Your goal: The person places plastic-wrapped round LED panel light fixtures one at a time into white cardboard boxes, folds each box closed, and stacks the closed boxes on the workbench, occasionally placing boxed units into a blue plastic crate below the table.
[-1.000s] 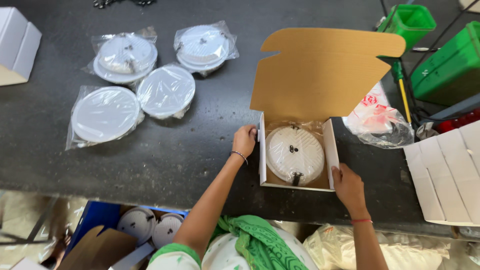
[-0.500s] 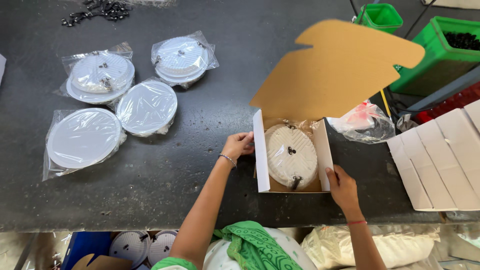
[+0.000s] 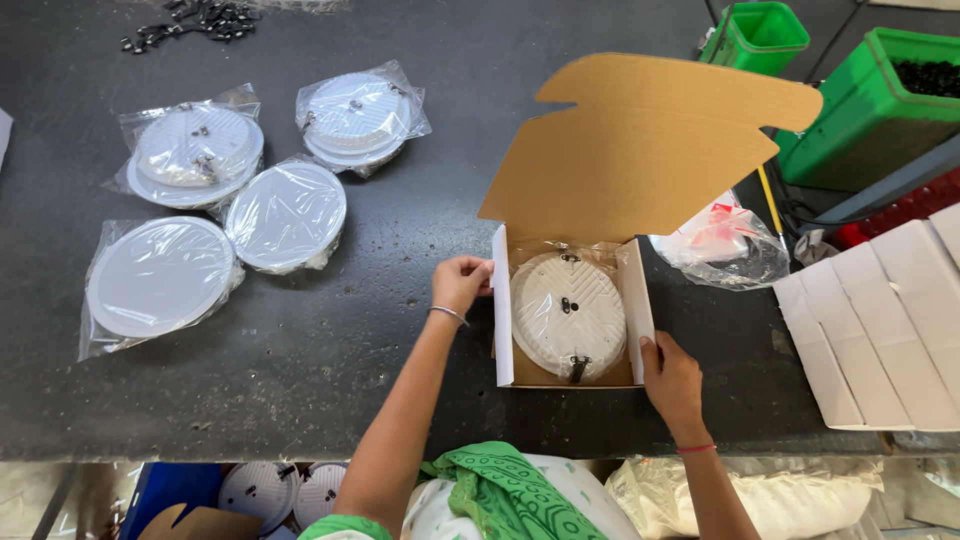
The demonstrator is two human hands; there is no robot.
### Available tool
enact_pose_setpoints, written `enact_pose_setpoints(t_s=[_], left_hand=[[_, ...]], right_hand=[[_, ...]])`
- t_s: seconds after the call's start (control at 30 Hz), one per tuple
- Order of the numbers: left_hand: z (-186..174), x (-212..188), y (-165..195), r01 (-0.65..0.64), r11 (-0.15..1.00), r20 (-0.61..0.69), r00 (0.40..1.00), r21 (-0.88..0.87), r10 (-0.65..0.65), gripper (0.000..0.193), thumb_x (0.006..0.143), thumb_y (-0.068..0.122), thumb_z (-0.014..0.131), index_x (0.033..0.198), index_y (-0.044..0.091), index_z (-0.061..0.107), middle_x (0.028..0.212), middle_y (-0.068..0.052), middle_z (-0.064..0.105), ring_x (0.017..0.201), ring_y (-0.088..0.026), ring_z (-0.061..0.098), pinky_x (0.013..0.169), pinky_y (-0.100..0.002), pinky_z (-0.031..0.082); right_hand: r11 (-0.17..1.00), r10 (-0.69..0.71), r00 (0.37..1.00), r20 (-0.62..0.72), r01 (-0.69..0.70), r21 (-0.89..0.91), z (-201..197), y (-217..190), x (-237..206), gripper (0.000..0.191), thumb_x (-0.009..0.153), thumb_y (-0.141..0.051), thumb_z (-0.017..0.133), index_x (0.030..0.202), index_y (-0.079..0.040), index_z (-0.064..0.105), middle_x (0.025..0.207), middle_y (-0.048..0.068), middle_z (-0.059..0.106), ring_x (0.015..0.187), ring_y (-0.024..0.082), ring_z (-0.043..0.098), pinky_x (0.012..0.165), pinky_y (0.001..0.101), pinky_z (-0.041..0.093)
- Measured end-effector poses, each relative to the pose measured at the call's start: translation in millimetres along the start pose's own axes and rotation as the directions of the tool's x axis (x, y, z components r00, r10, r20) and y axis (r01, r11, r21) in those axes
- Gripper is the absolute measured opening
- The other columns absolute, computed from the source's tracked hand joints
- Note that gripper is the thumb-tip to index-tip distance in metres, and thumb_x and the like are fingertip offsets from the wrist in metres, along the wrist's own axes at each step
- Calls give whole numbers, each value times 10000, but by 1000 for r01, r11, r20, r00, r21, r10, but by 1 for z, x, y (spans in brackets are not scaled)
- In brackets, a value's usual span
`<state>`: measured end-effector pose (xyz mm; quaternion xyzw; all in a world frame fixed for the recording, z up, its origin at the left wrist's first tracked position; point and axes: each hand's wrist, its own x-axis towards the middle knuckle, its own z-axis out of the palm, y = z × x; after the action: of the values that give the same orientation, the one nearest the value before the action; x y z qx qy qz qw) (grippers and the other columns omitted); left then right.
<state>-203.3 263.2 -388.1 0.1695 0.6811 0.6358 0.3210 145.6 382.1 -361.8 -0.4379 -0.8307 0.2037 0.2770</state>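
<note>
Fingers of the left hand (image 3: 460, 282) are curled round the top of the left side flap of the cardboard box (image 3: 505, 330), pinched lightly on its edge. The right hand (image 3: 672, 378) is laid against the box's right wall near the front corner, fingers loosely bent, thumb on the flap. A round white lamp disc (image 3: 568, 315) (bagged in clear plastic) is seated inside the box, lid raised, on the dark table (image 3: 380, 330).
</note>
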Motion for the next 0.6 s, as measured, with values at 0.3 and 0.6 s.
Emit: enact_pose_setpoints(t_s=[0.3,0.6], left_hand=[[-2,-36,-6,-46,949,-186,983,-313,-14,79,996,111,554,972,46,592,857,-113,753,769,-216,777,675,-347,653],[-7,-86,-60,153,954,143,983,-258,-119,126,1003,103,635,1090,15,659,887,-80,716,779,-135,707,720,-313,641]], right_hand=[[997,61,998,20,-62,48,1,4,4,262,1000,-292,648,1097,-56,705,727,172,666,627,336,669,604,419,514],[994,97,994,40,-99,42,0,1,4,244,1009,-287,650,1078,-59,705,744,173,667,647,339,676,623,428,517]])
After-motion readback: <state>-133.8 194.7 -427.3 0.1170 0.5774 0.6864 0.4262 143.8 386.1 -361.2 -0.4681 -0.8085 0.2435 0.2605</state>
